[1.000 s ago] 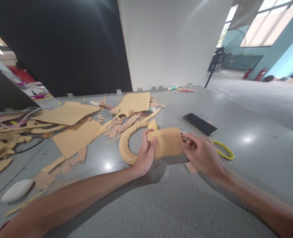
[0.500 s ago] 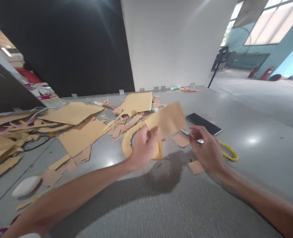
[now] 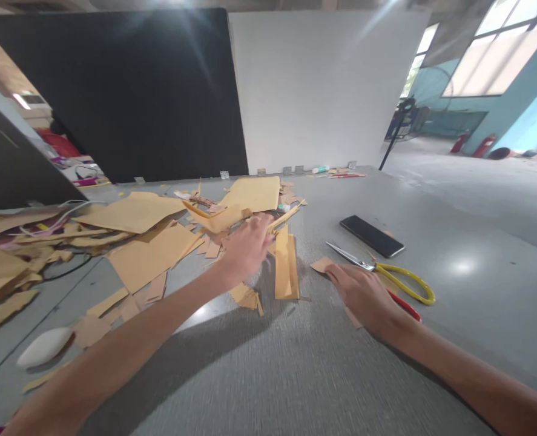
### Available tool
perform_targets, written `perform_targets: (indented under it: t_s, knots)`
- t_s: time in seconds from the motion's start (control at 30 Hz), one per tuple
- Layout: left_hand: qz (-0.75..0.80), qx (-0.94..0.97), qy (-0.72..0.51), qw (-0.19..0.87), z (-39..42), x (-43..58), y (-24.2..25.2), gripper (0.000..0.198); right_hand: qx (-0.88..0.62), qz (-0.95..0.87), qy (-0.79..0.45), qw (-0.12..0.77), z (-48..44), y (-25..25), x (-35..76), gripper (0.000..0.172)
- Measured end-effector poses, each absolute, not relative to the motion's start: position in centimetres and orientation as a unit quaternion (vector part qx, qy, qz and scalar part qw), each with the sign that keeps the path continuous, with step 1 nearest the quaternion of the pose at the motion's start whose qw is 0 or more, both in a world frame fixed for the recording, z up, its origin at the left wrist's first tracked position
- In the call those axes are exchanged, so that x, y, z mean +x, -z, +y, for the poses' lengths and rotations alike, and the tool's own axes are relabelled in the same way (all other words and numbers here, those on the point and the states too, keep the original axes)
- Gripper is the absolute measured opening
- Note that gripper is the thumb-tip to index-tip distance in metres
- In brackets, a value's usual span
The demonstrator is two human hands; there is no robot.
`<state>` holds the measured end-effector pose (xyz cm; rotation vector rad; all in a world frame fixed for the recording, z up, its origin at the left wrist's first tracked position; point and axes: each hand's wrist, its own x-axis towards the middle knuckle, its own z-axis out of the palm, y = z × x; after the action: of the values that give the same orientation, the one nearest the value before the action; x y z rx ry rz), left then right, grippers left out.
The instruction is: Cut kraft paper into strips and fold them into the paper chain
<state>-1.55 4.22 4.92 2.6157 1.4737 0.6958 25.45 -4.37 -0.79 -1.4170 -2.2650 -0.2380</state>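
Left hand [image 3: 247,245] is out at 12 o'clock, at the near edge of the scrap heap [image 3: 159,242]. Its back faces us and its fingers curl under against a curled tan sheet [image 3: 211,219] that juts toward 10 o'clock. Motion blur hides the fingertips, so we cannot tell whether they pinch it or only rest on it.

Right hand [image 3: 363,293] lies palm down at 2 o'clock, fingers straight and close together, holding nothing. We judge it is propped there for balance. Its fingertips nearly touch a small scrap [image 3: 321,264].

Scissors [image 3: 381,271] with yellow loops lie just beside that hand at 1 o'clock, blades closed and within easy reach. Something red [image 3: 407,307] shows at the wrist. A phone [image 3: 372,235] lies screen up beyond them, apart from the litter.

A folded strip [image 3: 286,266] and a pleated piece [image 3: 247,297] lie between the hands. A white lump [image 3: 43,346] sits at 8 o'clock.

The grey surface [image 3: 295,375] is smooth, with glare spots. A black panel [image 3: 127,91] and a white panel [image 3: 322,85] stand at 12 o'clock. Windows [image 3: 499,48] and teal walls are at 2 o'clock.
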Motion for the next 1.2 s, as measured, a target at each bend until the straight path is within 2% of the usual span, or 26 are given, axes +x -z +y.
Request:
perform_targets:
  t_s: [0.1,0.2,0.3,0.47,0.57,0.63,0.73,0.77,0.87,0.9,0.93,1.03,1.07,1.2]
  knots:
    - [0.431,0.853,-0.223,0.193,3.1,-0.3,-2.8,0.059,-0.543,-0.760,0.089,0.347,-4.7,0.7,25.3,0.020]
    - [0.401,0.854,-0.256,0.212,2.9,0.1,-1.1,0.069,-0.493,-0.746,0.097,0.437,-5.1,0.7,25.4,0.022]
    - [0.376,0.862,-0.261,0.216,3.5,0.3,-0.4,0.057,-0.423,-0.772,0.120,0.458,-5.9,0.4,25.1,0.032]
    - [0.378,0.847,-0.287,0.239,3.4,0.9,-1.2,0.011,-0.384,-0.774,0.183,0.469,-6.7,-0.1,24.4,0.042]
    - [0.405,0.814,-0.298,0.292,2.2,1.5,-2.0,0.028,-0.393,-0.763,0.169,0.484,-6.8,-0.2,24.5,0.042]
    - [0.416,0.786,-0.303,0.343,1.1,2.0,-2.2,0.045,-0.390,-0.780,0.158,0.464,-6.9,-0.5,24.7,0.044]
    - [0.373,0.723,-0.340,0.472,-0.4,2.7,-2.3,0.081,-0.371,-0.827,0.181,0.381,-7.0,-1.0,24.6,0.044]
    - [0.349,0.702,-0.342,0.518,-0.8,2.9,-2.3,0.076,-0.370,-0.837,0.196,0.352,-7.0,-1.2,24.5,0.042]
    - [0.300,0.674,-0.332,0.588,-1.7,3.2,-2.4,0.035,-0.387,-0.841,0.238,0.294,-7.0,-1.4,24.2,0.035]
    - [0.297,0.662,-0.331,0.603,-1.9,3.3,-2.5,0.029,-0.389,-0.840,0.252,0.281,-7.1,-1.4,24.1,0.033]
    - [0.296,0.645,-0.330,0.623,-2.0,3.3,-2.6,0.031,-0.387,-0.840,0.267,0.271,-7.2,-1.4,24.0,0.032]
    - [0.269,0.592,-0.278,0.707,-2.3,3.4,-3.0,0.054,-0.379,-0.843,0.294,0.241,-7.5,-1.4,24.0,0.032]
    - [0.253,0.578,-0.247,0.736,-2.4,3.4,-3.1,0.054,-0.377,-0.844,0.301,0.235,-7.7,-1.4,24.0,0.032]
    - [0.224,0.502,-0.224,0.805,-2.3,3.5,-2.9,0.028,-0.359,-0.853,0.313,0.210,-7.9,-1.6,23.8,0.027]
